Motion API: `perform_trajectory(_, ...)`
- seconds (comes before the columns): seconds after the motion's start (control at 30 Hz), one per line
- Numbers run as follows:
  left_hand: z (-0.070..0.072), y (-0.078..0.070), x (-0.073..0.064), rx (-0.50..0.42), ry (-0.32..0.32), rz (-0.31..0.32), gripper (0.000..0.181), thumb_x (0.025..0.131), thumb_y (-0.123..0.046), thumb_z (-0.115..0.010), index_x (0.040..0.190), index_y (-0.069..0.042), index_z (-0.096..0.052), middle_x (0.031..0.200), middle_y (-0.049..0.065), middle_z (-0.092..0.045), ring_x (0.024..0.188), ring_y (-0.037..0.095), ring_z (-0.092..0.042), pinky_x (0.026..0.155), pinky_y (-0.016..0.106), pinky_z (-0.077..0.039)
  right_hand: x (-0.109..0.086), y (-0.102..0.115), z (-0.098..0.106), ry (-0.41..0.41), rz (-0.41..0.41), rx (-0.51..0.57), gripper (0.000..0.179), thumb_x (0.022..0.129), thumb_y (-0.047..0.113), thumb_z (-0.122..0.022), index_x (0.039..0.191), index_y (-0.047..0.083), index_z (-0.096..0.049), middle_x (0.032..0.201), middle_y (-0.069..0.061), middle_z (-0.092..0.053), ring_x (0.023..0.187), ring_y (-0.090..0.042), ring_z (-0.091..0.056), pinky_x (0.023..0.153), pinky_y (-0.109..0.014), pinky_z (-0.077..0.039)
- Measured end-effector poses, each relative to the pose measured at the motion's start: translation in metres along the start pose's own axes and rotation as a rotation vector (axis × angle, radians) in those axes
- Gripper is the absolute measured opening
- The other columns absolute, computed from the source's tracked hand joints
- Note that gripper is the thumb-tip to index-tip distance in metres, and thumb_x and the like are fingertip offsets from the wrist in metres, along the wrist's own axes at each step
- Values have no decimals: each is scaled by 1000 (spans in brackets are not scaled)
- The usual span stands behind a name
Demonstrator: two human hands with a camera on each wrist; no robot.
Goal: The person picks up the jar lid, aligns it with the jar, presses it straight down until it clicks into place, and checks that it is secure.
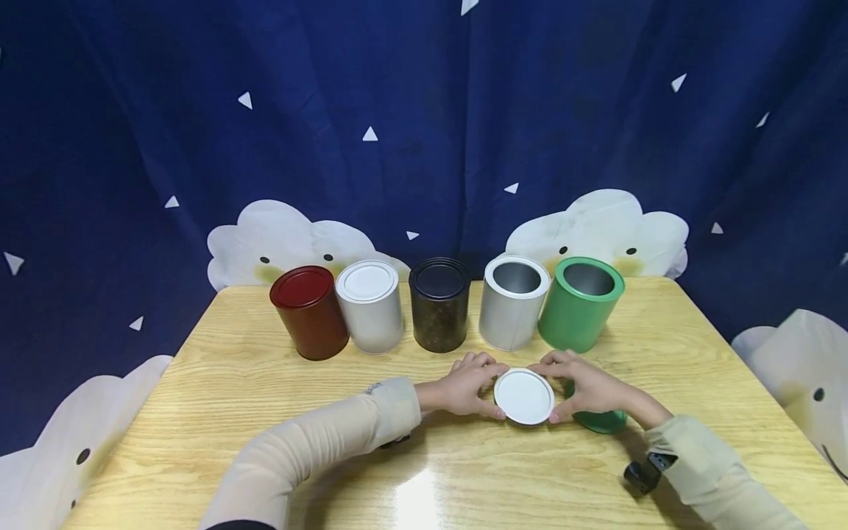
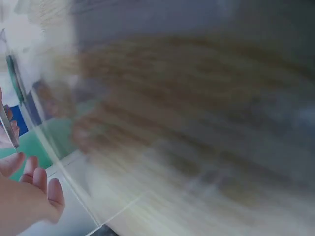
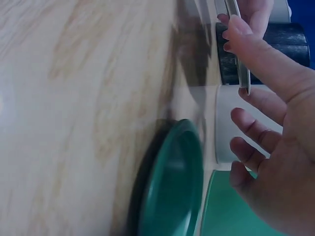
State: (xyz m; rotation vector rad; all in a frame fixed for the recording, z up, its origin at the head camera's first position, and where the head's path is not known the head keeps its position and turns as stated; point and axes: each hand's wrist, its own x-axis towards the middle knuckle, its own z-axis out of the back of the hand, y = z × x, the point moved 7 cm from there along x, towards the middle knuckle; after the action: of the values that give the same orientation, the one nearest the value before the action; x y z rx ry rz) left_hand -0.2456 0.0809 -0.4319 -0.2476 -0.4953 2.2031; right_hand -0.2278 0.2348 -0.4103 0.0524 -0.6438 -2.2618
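Both hands hold a white round lid (image 1: pixel 524 397) by opposite edges, thumbs on its near side and fingertips on its far side. My left hand (image 1: pixel 467 386) pinches the left edge, and my right hand (image 1: pixel 586 383) pinches the right. From the right wrist the lid (image 3: pixel 244 78) appears edge-on, raised over the tabletop, with the remaining right fingers loosely bent beneath. A green lid (image 1: pixel 604 422) lies on the table partly hidden by my right hand. Behind the hands stand an uncovered white can (image 1: pixel 510 316) and an uncovered green can (image 1: pixel 575 318).
To the left in the same row are a dark red can (image 1: pixel 316 324), a white can (image 1: pixel 376 324) and a black can (image 1: pixel 440 318), all with lids on. The wooden table (image 1: pixel 199 397) ends at a blue curtain (image 1: pixel 397 88).
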Motion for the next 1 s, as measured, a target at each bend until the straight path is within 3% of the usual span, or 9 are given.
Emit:
perform_trajectory(0.23, 13, -5, -1, -53, -70, -90, 71, 73, -40, -74, 132, -11, -47, 119, 3, -47, 103, 15, -36, 80, 23, -28, 0, 0, 8, -2, -23, 78, 76, 61, 33, -81, 126, 4, -54, 110, -4, -51, 94, -13, -37, 71, -38, -40)
perform_trajectory(0.47, 24, -10, -2, -82, -99, -101, 73, 74, -37, -75, 134, -8, -44, 123, 3, -48, 105, 16, -38, 86, 26, -30, 0, 5, 17, -20, -10, 118, 76, 61, 27, -82, 127, 5, -53, 110, -6, -51, 90, -21, -38, 65, -36, -40)
perform_trajectory(0.63, 31, -14, -2, -108, -104, -117, 71, 74, -33, -75, 133, -8, -45, 118, 4, -50, 106, 17, -39, 88, 26, -30, 1, 9, 24, -44, -13, 127, 74, 60, 23, -83, 125, 3, -53, 110, -7, -51, 89, -18, -37, 59, -32, -37)
perform_trajectory(1.0, 52, -18, 0, -144, -155, -184, 68, 74, -30, -75, 131, -6, -47, 118, 6, -51, 106, 18, -40, 88, 29, -32, 4, 12, 42, -79, 6, 131, 74, 59, 16, -83, 126, 6, -53, 111, -2, -53, 90, -20, -40, 61, -29, -37)
